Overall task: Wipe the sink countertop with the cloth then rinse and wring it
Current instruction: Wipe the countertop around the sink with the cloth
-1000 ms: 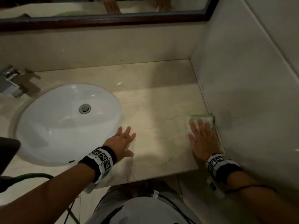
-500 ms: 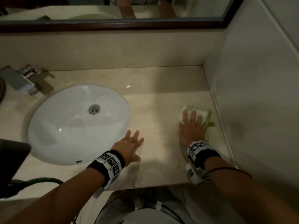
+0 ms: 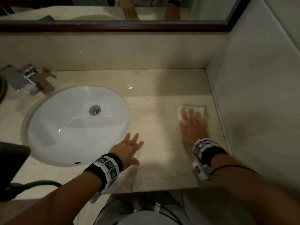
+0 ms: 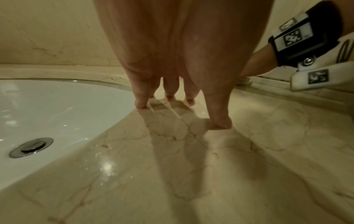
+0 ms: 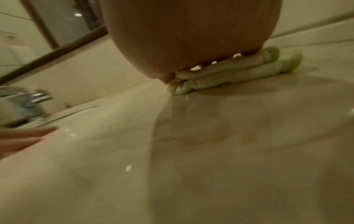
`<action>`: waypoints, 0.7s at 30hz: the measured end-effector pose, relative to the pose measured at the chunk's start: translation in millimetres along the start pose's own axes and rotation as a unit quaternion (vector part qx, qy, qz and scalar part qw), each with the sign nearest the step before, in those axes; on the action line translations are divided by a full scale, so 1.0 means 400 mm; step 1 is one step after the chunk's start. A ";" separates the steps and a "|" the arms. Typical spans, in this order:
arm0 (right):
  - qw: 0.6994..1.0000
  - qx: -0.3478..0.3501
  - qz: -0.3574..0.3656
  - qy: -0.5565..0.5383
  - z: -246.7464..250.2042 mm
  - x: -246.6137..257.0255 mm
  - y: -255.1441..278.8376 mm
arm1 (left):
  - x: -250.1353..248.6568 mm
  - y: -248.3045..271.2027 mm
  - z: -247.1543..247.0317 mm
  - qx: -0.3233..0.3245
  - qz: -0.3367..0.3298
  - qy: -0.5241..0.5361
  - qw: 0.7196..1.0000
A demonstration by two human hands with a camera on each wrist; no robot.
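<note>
A folded white cloth with a green edge (image 3: 192,109) (image 5: 226,75) lies on the beige marble countertop (image 3: 159,120) near the right wall. My right hand (image 3: 193,125) lies flat on the cloth with straight fingers and presses it down. My left hand (image 3: 128,146) (image 4: 172,97) rests on bare countertop by the right rim of the white oval sink (image 3: 78,125) (image 4: 47,109), fingers straight and spread, holding nothing. The chrome tap (image 3: 24,80) stands at the far left behind the sink.
A tiled wall (image 3: 259,95) closes the counter on the right, and a backsplash with a dark-framed mirror (image 3: 113,25) closes it at the back. A dark object (image 3: 11,161) and a green hose (image 3: 42,183) sit at the lower left. The counter's front edge runs below my wrists.
My right hand has slid the cloth away from the right wall and farther back along the counter. My left hand has stayed put beside the sink.
</note>
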State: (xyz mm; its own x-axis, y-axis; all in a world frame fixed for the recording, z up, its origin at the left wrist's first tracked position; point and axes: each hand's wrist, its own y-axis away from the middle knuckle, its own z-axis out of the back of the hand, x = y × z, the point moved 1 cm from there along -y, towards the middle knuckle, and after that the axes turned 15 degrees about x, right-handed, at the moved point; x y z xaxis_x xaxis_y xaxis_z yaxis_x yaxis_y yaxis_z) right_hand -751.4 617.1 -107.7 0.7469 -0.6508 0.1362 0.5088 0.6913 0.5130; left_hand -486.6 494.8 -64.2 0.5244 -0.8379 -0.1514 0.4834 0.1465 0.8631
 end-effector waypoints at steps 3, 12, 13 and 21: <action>0.999 0.006 -0.051 -0.018 0.028 -0.096 -0.014 | 0.001 0.001 0.000 0.001 -0.002 0.004 1.000; 0.999 0.025 -0.040 -0.017 0.006 0.113 0.011 | 0.001 0.005 -0.001 -0.008 -0.003 0.011 1.000; 1.000 0.024 -0.006 0.002 -0.009 0.159 0.026 | 0.001 0.004 -0.002 -0.008 -0.002 0.012 1.000; 0.990 0.043 0.123 0.046 -0.032 0.197 0.054 | -0.001 0.006 -0.001 -0.007 0.001 0.011 1.000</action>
State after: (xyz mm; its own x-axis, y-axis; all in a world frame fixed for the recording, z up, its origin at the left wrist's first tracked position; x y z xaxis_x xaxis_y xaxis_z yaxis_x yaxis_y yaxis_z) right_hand -676.0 584.9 -96.8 0.8818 -0.4316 0.1899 0.2711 0.7936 0.5448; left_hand -485.4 495.6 -62.4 0.5405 -0.8258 -0.1608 0.4927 0.1558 0.8561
